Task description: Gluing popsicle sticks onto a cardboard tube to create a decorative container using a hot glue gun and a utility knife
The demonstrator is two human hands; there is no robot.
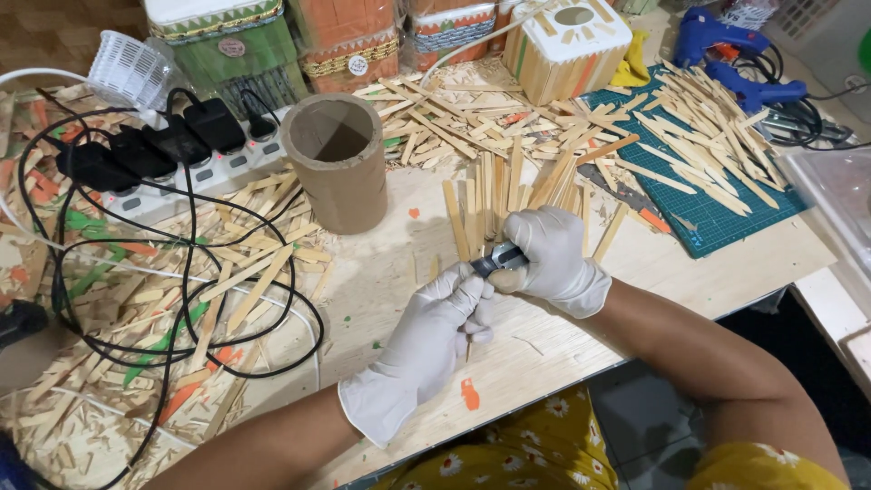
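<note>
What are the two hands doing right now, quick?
Left hand: closed, pinching one thin wooden stick.
Right hand: closed around a small cutter, beside a fan of sticks.

White gloves cover the left hand [426, 340] and right hand [552, 259]. The cutting mat [726, 213] far right is green and gridded. The glue gun [717, 45] is blue, the cables [181, 272] black.

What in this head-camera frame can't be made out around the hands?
- Tool: mostly hidden inside the right hand; its kind is unclear.
- Small stick under the left hand: mostly covered by fingers.
- Cardboard tube: its inside is shadowed.
- Glue gun: partly hidden behind sticks.
</note>
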